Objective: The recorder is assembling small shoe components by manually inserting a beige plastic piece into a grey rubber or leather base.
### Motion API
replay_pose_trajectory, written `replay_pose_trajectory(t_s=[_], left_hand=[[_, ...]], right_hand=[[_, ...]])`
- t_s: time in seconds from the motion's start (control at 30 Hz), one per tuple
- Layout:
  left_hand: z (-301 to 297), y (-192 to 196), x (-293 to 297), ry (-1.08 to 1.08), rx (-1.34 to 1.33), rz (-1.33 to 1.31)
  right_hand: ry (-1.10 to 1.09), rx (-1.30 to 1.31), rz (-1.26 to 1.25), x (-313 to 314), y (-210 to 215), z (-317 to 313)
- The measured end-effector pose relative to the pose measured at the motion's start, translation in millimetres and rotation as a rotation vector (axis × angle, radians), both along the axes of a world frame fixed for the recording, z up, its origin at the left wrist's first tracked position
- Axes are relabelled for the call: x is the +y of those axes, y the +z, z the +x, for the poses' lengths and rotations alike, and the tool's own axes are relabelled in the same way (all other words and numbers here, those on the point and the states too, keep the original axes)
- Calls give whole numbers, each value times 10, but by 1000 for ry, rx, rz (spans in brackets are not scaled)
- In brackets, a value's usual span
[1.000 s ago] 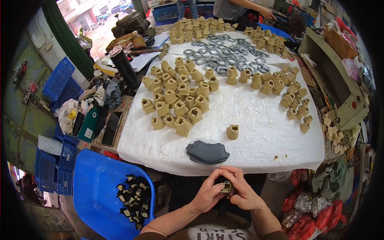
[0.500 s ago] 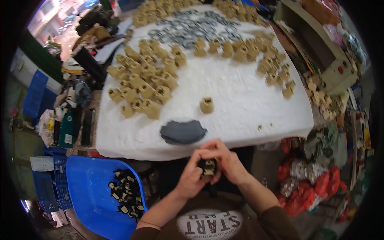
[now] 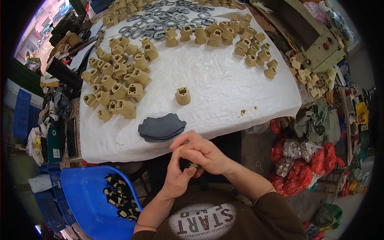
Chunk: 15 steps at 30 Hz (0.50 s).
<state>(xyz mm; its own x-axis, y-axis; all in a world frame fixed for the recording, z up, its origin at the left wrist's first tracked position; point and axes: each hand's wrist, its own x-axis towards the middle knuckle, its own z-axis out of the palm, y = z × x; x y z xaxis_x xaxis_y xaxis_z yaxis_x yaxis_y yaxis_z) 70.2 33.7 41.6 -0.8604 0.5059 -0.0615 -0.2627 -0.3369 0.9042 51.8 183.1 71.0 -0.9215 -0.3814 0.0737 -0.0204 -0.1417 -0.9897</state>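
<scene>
Both hands are together in front of my chest, just off the near edge of the table. My left hand point(image 3: 176, 178) grips a small hollow block point(image 3: 192, 165), beige inside with a dark covering, mostly hidden by fingers. My right hand point(image 3: 210, 157) is closed over the same block from above and the right, its fingers bent across the top. Just beyond the hands lies a stack of dark grey cut sheets point(image 3: 162, 127) on the white table cover point(image 3: 224, 104). Farther in stands a single beige hollow block point(image 3: 183, 97), upright.
Many beige blocks stand in a left group point(image 3: 119, 91) and a right group point(image 3: 216, 35). Grey oval rings point(image 3: 176, 18) lie at the back. A blue tub point(image 3: 82, 200) at lower left holds dark-covered pieces point(image 3: 121, 196). Red bags point(image 3: 300, 176) sit at right, below a machine housing point(image 3: 325, 54).
The view has shifted, so the table's contents appear farther left. My right hand has moved further over the block, which shows less between my fingers. Both hands keep hold of it.
</scene>
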Motion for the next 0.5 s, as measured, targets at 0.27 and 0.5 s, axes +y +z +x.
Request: replay_pose_trajectory(t_s=[0.27,0.5], left_hand=[[-82,252,103,83,-170,264],[-7,206,236,286,-126,184]], right_hand=[[-175,-20,-98,-88,-137,231],[-289,179,15,-196,-185,241]])
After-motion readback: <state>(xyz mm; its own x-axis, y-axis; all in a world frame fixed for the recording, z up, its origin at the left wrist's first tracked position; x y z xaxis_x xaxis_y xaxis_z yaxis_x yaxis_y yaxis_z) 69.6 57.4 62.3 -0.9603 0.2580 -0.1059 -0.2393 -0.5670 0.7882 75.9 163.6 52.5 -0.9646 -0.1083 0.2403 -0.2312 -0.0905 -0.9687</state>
